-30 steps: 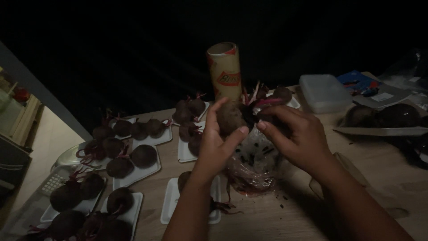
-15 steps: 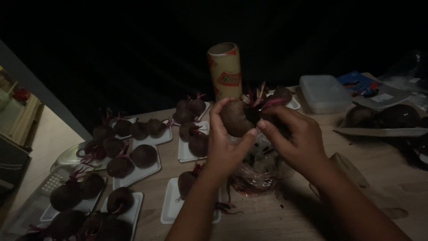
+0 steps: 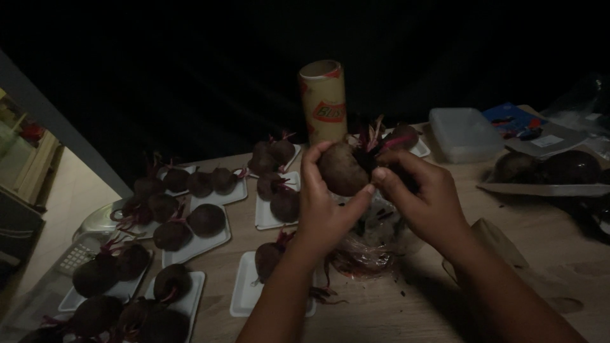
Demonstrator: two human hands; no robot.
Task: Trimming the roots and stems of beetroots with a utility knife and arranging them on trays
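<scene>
Two bare hands are meeting over the middle of the pale wooden bench [image 3: 572,267], both closing on one dark round beetroot [image 3: 343,168] held up off the surface. Left hand [image 3: 327,203] is cupping it from below and the left side, thumb curling over the top, fingers wrapping underneath. Right hand [image 3: 422,197] is gripping its right end, thumb pressing on the root just beside the trimmed pink stalks [image 3: 368,136]. Directly under the hands a crumpled clear plastic bag [image 3: 375,244] with reddish stalk bits is lying on the bench. Just left of the bag a white foam tray [image 3: 244,292] is carrying another beetroot [image 3: 268,259]. Further left, several more white trays [image 3: 190,248] are sitting in rows, each loaded with dark beetroots, stalks pointing out. Behind the hands a tall yellowish cardboard roll [image 3: 324,101] is standing upright. To its right a clear lidded plastic box [image 3: 460,133] is resting near the bench's far edge. Far right, a long tray [image 3: 546,188] is holding bigger dark roots. At the far left, a pale keypad device [image 3: 79,254] is showing partly, too dark to tell more.
</scene>
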